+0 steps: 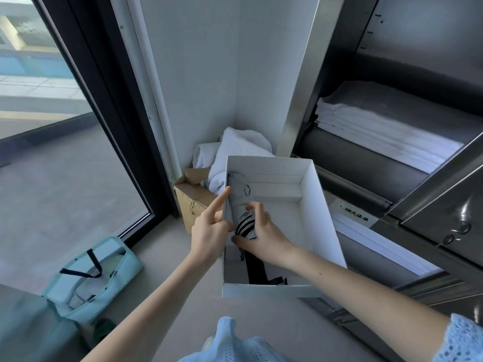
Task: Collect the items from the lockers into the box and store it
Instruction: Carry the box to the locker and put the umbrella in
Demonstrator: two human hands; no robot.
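White box (324, 218), open top: folded grey umbrella (239, 202) lying along its left wall. Right hand (264, 236) inside, closed around the umbrella's striped end. Left hand (209, 231) gripping the left wall, forefinger extended along the rim

Both bare forearms extended forward — left hand (210, 232) gripping, index finger raised; right hand (262, 237) fingers curled closed in a grasp.
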